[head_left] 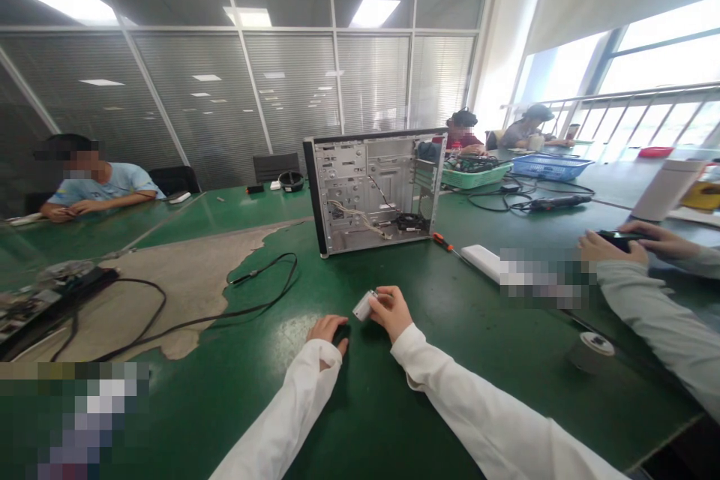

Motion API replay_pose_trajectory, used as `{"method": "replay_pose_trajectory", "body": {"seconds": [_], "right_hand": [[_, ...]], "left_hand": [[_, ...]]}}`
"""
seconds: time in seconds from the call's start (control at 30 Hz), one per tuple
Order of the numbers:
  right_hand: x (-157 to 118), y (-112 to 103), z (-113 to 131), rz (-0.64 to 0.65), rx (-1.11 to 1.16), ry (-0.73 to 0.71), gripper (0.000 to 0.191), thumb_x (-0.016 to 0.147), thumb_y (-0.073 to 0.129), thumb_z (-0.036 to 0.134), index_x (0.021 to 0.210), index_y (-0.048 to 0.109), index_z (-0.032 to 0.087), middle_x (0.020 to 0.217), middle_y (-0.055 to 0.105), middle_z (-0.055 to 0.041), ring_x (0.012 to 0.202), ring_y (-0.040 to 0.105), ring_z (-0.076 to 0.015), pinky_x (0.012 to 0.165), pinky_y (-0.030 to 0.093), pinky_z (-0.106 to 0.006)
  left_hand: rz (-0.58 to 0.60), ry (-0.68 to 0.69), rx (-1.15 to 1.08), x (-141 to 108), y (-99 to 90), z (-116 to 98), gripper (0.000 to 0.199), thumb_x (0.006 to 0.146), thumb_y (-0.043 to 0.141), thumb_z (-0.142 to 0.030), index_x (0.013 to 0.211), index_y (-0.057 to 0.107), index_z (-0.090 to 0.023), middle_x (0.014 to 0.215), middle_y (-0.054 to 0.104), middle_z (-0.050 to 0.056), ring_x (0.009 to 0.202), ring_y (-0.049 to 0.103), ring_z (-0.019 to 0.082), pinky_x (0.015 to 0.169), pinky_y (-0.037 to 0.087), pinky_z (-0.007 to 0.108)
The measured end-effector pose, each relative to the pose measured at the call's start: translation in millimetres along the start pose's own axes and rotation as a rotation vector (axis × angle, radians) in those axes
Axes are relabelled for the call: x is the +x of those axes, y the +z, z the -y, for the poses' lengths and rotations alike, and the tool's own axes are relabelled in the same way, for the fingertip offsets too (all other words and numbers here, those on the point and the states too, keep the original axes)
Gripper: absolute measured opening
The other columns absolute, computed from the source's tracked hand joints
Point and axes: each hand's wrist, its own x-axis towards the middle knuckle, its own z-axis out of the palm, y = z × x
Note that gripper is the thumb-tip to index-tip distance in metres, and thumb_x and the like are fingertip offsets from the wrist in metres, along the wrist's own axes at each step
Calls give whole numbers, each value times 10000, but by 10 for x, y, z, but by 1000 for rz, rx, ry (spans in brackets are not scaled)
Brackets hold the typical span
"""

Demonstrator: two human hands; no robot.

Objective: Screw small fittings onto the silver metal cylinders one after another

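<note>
In the head view, my right hand (pixel 392 310) pinches a small silver-grey block (pixel 364 306) just above the green table. Its exact kind is too small to make out. My left hand (pixel 328 331) rests at the tabletop to the left of the block, thumb and fingers apart, holding nothing. Beyond both hands stands an upright computer case (pixel 376 195) with its side off, showing bare metal, loose wires and a black fan (pixel 410 222). An orange-handled screwdriver (pixel 442 241) lies by the case's lower right corner.
Black cable (pixel 225 313) loops across the left side, near a peeled table patch (pixel 185 277). To the right are a white bar-shaped object (pixel 482 262), a can-like container (pixel 592 352) and a co-worker's hands (pixel 614 246). Green (pixel 478 177) and blue baskets (pixel 551 165) stand behind.
</note>
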Motion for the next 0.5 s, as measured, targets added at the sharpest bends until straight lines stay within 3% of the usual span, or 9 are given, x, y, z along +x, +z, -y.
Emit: {"method": "replay_pose_trajectory", "body": {"seconds": [0.13, 0.3, 0.4, 0.5], "right_hand": [[-29, -12, 26, 169, -396, -352, 283, 642, 574, 266, 878, 435, 192, 884, 537, -38, 800, 545, -133, 713, 474, -295], [-142, -2, 102, 322, -691, -743, 232, 712, 496, 211, 940, 459, 188, 982, 505, -74, 924, 490, -151, 803, 425, -317], [-189, 22, 126, 368, -743, -811, 231, 724, 480, 202, 954, 462, 186, 985, 506, -78, 946, 474, -156, 819, 407, -320], [-202, 54, 98, 403, -737, -714, 262, 712, 489, 203, 974, 477, 197, 979, 513, -63, 934, 477, -157, 822, 401, -317]], "left_hand": [[16, -16, -1, 6, -11, -7, 412, 604, 540, -191, 1013, 510, -234, 1052, 539, 32, 994, 461, 214, 835, 365, 343], [11, 0, 1, 5, -4, -9, 437, 604, 541, -198, 1038, 490, -215, 1036, 544, 39, 989, 463, 216, 837, 367, 336], [11, -7, -8, 3, -10, -24, 475, 593, 548, -186, 1061, 471, -212, 1019, 546, 34, 964, 473, 214, 832, 370, 339], [23, -41, -7, 5, -28, -53, 494, 590, 551, -181, 1073, 459, -216, 1025, 542, 31, 964, 468, 214, 837, 363, 345]]}}
